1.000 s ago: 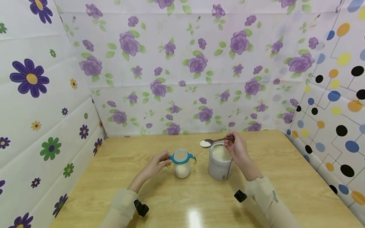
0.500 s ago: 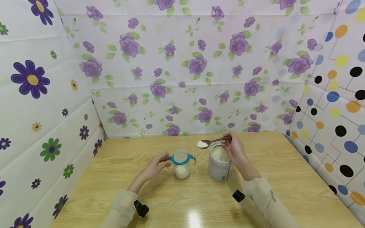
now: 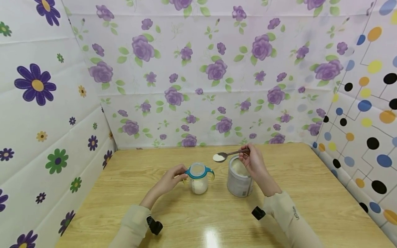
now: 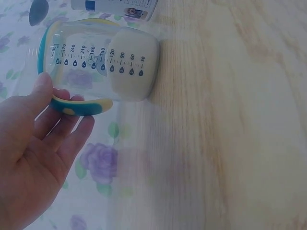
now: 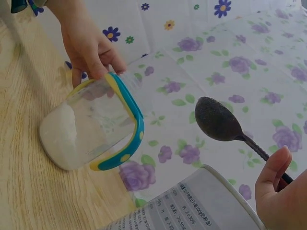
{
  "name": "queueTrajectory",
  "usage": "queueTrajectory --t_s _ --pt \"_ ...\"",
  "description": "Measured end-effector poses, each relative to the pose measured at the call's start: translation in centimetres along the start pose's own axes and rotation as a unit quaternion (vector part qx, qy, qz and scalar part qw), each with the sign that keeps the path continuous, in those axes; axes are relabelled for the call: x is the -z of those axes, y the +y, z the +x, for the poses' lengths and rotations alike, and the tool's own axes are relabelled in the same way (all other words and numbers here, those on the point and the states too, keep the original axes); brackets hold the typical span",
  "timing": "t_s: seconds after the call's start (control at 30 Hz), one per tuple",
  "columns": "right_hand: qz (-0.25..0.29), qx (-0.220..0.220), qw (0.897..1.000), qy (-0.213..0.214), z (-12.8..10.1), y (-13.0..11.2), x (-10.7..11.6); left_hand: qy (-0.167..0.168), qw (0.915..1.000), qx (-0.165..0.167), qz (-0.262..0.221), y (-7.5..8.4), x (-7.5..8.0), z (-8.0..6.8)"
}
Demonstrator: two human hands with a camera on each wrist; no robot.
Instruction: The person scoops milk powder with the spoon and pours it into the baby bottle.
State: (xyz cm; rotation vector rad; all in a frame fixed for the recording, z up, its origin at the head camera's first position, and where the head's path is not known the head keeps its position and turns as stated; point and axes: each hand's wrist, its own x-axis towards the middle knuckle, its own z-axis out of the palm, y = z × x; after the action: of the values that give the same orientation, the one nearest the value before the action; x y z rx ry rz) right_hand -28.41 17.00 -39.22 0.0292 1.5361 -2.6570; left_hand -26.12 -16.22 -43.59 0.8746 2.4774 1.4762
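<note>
A clear baby bottle (image 3: 199, 184) with a blue and yellow two-handled collar stands upright on the table, white contents in its lower part. My left hand (image 3: 170, 178) pinches its left handle (image 4: 81, 106) between thumb and fingers. My right hand (image 3: 255, 162) grips the handle of a dark spoon (image 5: 218, 120), held level above the table between bottle and can. White powder (image 3: 219, 157) fills the spoon's bowl. Under my right hand stands an open grey can (image 3: 238, 184) with pale powder inside. Printed text covers the side of the can in the right wrist view.
The wooden table (image 3: 198, 220) reaches back to a wall sheet with purple roses (image 3: 215, 70). Patterned sheets also hang at left and right. A small black camera (image 3: 154, 225) sits on the left wrist, another (image 3: 258, 213) on the right.
My right hand has moved slightly left with the loaded spoon, whose bowl is now nearer the bottle. My left hand stays at the bottle's handle.
</note>
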Motion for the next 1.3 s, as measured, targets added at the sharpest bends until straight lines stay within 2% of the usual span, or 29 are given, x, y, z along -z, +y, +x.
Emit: queueTrajectory --t_s 0.37,0.57,0.67,0.87,1.3 --pt "-0.001 -0.014 1.000 -0.002 0.1 0.3 -0.3 -0.001 1.0000 0.006 -0.001 -0.3 -0.1 0.1" --pt "-0.007 -0.022 1.000 -0.003 0.2 0.6 -0.4 0.017 0.9998 0.005 -0.004 -2.6 -0.7 0.6" --pt "-0.011 -0.024 1.000 -0.007 0.2 0.8 -0.3 0.014 0.9999 -0.003 -0.001 -3.5 -0.7 0.7" --pt "-0.017 -0.031 0.999 -0.014 0.3 1.0 -0.3 0.007 0.9999 -0.012 -0.006 -3.6 -0.6 0.7" --pt "-0.016 -0.032 0.999 -0.040 0.1 1.2 -0.8 0.002 1.0000 -0.002 -0.003 -3.3 -0.3 0.8"
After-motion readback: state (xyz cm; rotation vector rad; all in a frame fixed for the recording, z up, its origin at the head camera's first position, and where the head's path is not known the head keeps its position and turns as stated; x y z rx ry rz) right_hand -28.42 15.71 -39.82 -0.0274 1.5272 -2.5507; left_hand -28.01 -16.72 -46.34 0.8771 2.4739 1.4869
